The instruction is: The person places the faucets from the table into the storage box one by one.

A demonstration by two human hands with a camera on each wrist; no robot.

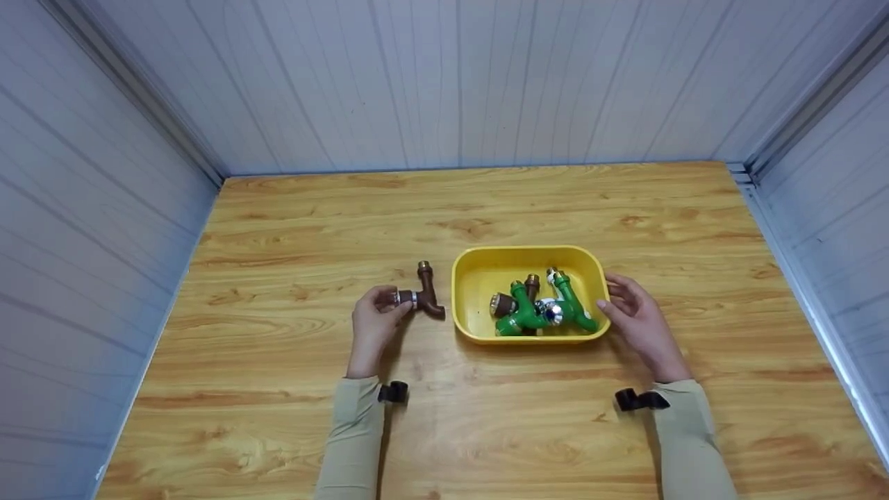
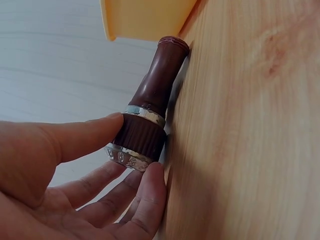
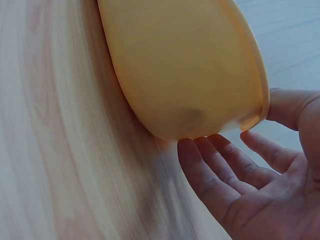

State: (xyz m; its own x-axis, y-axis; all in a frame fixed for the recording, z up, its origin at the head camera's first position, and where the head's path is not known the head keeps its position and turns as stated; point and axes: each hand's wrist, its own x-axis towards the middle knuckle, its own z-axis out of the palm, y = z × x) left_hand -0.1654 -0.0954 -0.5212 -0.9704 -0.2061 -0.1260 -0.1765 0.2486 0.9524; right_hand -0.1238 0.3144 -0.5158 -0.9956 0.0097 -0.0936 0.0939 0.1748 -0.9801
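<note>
My left hand (image 1: 373, 326) pinches the round handle of a brown tap (image 1: 427, 293), which lies on the table just left of the yellow tub (image 1: 479, 267). In the left wrist view the thumb is on one side of the ribbed brown knob (image 2: 141, 134) and fingertips are at its silvery end. At the tub's right end, my right hand (image 1: 644, 330) grips the wall, thumb at the rim and fingers outside, as the right wrist view of the tub (image 3: 185, 60) shows. Inside lie green taps (image 1: 526, 316), another brown tap (image 1: 504, 305) and a partly hidden white piece (image 1: 551, 276).
The wood-patterned table (image 1: 333, 229) is bounded by pale panel walls (image 1: 458, 83) at the back and both sides. Each sleeve cuff carries a small black device, one left (image 1: 394, 392) and one right (image 1: 635, 400).
</note>
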